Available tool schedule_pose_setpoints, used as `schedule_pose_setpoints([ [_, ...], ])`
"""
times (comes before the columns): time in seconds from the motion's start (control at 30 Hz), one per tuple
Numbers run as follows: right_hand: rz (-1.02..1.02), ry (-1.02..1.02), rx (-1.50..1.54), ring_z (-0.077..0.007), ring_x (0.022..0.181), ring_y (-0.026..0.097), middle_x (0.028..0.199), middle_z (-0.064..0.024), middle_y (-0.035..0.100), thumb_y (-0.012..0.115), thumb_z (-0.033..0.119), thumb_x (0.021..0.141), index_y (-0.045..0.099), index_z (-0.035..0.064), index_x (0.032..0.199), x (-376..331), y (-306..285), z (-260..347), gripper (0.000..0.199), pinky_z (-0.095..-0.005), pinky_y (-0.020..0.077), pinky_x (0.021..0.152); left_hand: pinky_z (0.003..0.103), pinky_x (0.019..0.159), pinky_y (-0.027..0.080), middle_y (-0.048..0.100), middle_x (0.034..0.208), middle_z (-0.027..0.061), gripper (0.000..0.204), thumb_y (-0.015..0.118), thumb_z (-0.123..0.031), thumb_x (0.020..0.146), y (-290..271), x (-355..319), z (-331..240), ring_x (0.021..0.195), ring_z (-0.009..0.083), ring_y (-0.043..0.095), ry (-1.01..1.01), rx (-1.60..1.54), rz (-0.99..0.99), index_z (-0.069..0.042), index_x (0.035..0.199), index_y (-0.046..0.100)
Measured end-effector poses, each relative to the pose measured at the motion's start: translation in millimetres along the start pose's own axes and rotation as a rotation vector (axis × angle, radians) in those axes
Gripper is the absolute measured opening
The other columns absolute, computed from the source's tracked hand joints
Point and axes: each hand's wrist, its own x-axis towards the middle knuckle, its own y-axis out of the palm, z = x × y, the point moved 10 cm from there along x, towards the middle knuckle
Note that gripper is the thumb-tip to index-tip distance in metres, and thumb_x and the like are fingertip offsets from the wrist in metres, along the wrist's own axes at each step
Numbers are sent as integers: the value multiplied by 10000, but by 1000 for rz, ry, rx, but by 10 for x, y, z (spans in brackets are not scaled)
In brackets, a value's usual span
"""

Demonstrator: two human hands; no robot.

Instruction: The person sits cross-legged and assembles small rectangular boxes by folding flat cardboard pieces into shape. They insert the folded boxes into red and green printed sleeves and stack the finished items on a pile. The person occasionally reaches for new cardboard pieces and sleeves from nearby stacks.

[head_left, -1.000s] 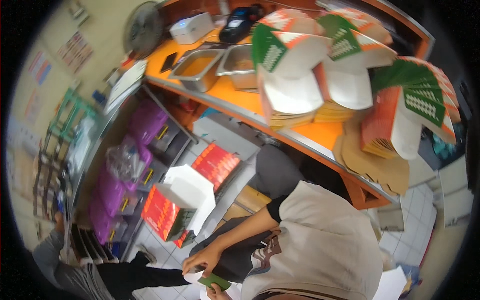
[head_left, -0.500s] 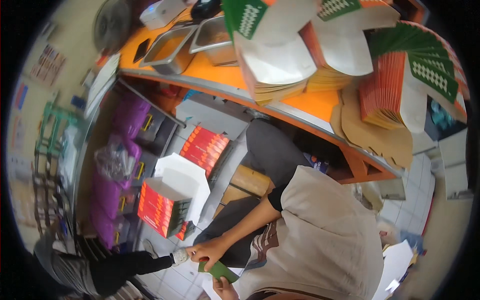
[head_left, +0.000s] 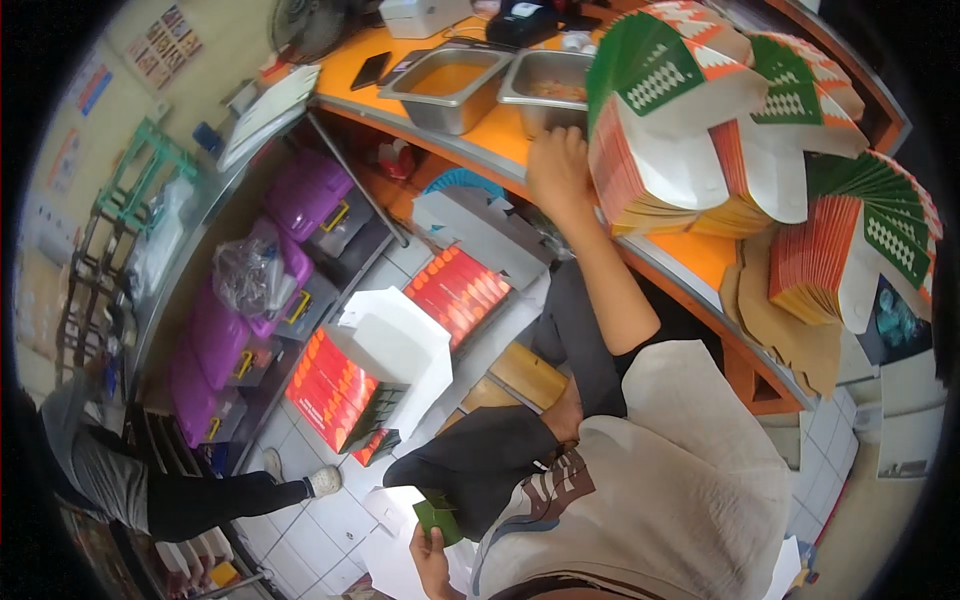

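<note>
My left hand (head_left: 431, 563), low in the picture, grips a folded green paper piece (head_left: 436, 515) between thumb and fingers. White card or paper (head_left: 395, 552) lies around it by my lap. My right arm stretches up to the orange counter (head_left: 507, 135). There my right hand (head_left: 558, 170) has its fingers curled by the front of a metal pan (head_left: 548, 88) with small pieces in it. Its fingertips are hidden, so what they hold cannot be made out. Just right of it stands a nested stack of red, green and white paper food cartons (head_left: 660, 165).
More carton stacks (head_left: 765, 170) stand at the right, one (head_left: 815, 260) on brown cardboard (head_left: 755, 290). Another metal pan (head_left: 450, 85) holds orange contents. Red boxes (head_left: 335, 390) sit on the tiled floor, near purple-lidded bins (head_left: 195, 360). Another person's leg (head_left: 215, 500) shows at left.
My right hand has left the green paper piece and reached up to the counter beside the pan. The left hand keeps hold of the piece. The whole view has shifted.
</note>
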Motion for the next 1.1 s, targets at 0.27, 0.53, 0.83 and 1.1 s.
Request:
schedule_pose_setpoints([
  [0.27, 94, -206, 74, -318, 935, 507, 952, -162, 559, 632, 311, 780, 612, -30, 919, -167, -117, 210, 369, -419, 406, 786, 254, 800, 431, 598, 991, 61, 269, 499, -117, 933, -120, -136, -17, 879, 116, 536, 23, -1, -101, 49, 1143, 520],
  [0.53, 84, -302, 128, -368, 868, 515, 926, -193, 561, 548, 81, 808, 524, -27, 1019, -155, -20, 229, 237, -463, 413, 768, 253, 799, 426, 595, 995, 76, 268, 486, -115, 935, -224, -217, 10, 876, 113, 524, -7, 84, -217, 41, 1150, 515],
  [0.83, 131, -155, -128, -298, 941, 543, 935, -79, 607, 571, 75, 770, 629, 66, 873, 121, 52, 208, 118, -435, 441, 754, 246, 814, 413, 578, 988, 47, 271, 497, -111, 932, -235, -264, 129, 909, 109, 512, 52, 55, -214, 8, 1175, 516],
  [1.1, -251, -346, 414, -262, 900, 532, 892, -83, 575, 539, 152, 882, 556, 55, 898, 246, -283, 405, 100, -406, 417, 786, 241, 800, 410, 575, 967, 41, 251, 501, -82, 924, -292, -348, 284, 890, 107, 511, 56, 3, -286, 7, 1157, 527],
])
